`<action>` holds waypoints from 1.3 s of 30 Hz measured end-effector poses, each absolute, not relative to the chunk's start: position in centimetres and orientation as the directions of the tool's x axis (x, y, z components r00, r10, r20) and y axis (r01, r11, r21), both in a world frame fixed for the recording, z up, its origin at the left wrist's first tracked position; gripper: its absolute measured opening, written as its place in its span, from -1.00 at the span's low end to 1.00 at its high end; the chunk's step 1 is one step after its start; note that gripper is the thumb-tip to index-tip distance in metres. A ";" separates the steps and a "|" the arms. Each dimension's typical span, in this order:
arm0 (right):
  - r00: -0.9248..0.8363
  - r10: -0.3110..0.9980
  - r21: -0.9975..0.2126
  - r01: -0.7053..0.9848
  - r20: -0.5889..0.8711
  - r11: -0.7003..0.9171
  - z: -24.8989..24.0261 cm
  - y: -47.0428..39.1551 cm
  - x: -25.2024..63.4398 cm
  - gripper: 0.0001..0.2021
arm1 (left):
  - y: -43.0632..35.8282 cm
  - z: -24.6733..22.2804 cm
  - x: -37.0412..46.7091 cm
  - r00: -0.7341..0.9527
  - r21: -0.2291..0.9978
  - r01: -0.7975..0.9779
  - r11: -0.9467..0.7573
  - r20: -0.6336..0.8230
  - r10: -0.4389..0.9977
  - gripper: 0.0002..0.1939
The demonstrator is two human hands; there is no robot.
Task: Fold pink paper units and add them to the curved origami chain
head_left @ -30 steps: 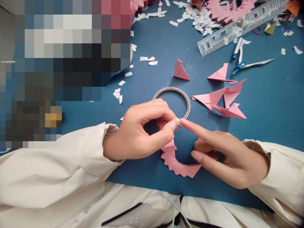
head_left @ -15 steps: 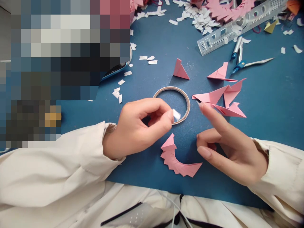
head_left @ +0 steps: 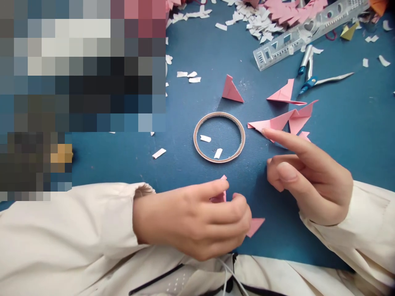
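My left hand (head_left: 197, 216) is closed round the curved pink folded-paper chain (head_left: 255, 227), covering most of it; one end sticks out beside the fingers at the right. On the right, my right hand (head_left: 311, 176) stretches its index finger to a pink folded piece (head_left: 273, 122), with the other fingers curled and nothing visible in them. More pink pieces lie just beyond that fingertip. Between and beyond the hands is a thin tape ring (head_left: 243, 137), with two white paper scraps (head_left: 205, 139) inside it. A single pink piece (head_left: 232, 89) stands behind the ring.
Silver and blue compasses (head_left: 310, 80) lie at the right, in front of a clear stencil ruler (head_left: 277, 48). Farther back are a heap of white scraps (head_left: 259, 24) and a larger pink paper chain (head_left: 296, 10). The upper left is pixelated.
My left hand has moved down from the ring to the pink chain, and the white scrap it pinched now lies inside the ring. My right index finger now touches a pink piece.
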State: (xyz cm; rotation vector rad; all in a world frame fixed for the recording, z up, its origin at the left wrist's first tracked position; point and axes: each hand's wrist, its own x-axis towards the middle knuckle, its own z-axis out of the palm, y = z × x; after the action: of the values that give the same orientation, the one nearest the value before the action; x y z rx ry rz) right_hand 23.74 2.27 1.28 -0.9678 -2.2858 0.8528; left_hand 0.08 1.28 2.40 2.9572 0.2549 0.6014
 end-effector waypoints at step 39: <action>-0.916 0.288 -0.246 0.223 0.278 0.943 1.1 3.9 24.2 -0.73 | 4.4 2.7 -1.7 0.924 0.240 0.266 -0.934 0.213 0.318 -0.66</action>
State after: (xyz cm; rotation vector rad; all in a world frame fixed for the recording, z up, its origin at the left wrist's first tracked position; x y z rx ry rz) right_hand 24.24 3.91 1.12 -0.3757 -2.7851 0.3006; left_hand -1.70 4.40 2.75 2.8766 0.4414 0.3688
